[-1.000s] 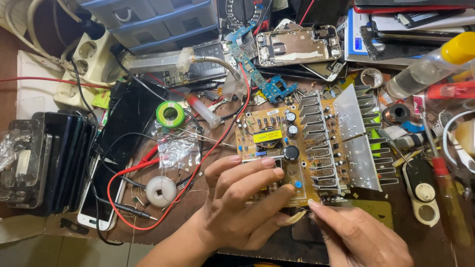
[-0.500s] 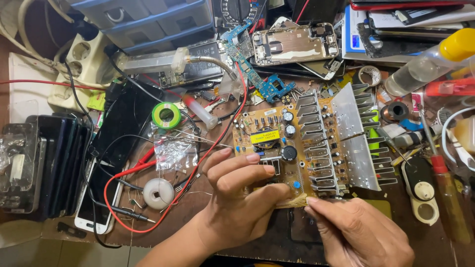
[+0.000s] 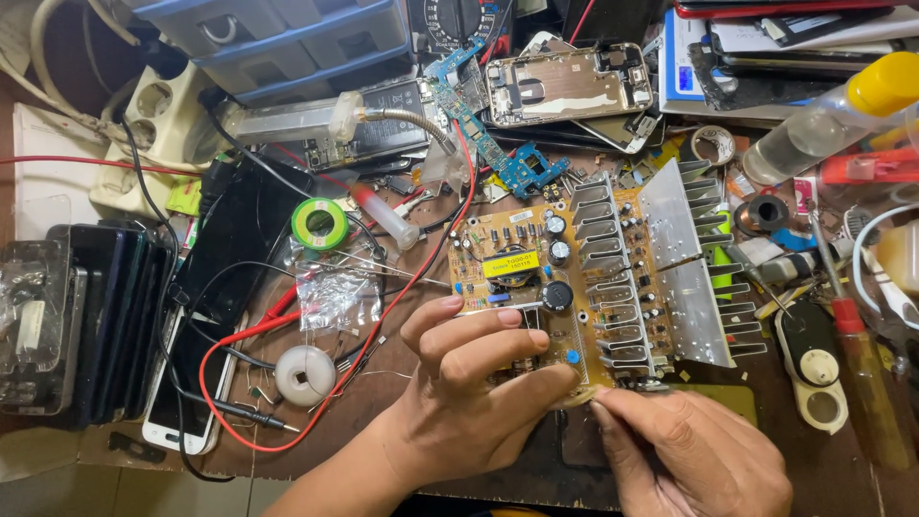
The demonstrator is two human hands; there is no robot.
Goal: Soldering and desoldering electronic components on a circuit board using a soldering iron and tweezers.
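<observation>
Fingertips: the left hand (image 3: 469,393) and right hand (image 3: 689,460) meet at the near edge of the yellow-brown rectangular circuit board (image 3: 536,287), pinching together a small pale part (image 3: 579,395) there; what it is cannot be made out.
Left hand: fingers curled, lying on the board's near-left corner.
Right hand: thumb and forefinger closed on the same small part, just below the board.
Board axis: long side runs left to right, tilted slightly up toward the right; it lies directly beyond both hands, the left hand nearer.
On the board: ribbed silver aluminium heat sinks (image 3: 670,258) fill its right half.
Left of the board: a red wire (image 3: 383,316) loops past.
Hidden: the board's near edge under the fingers.
</observation>
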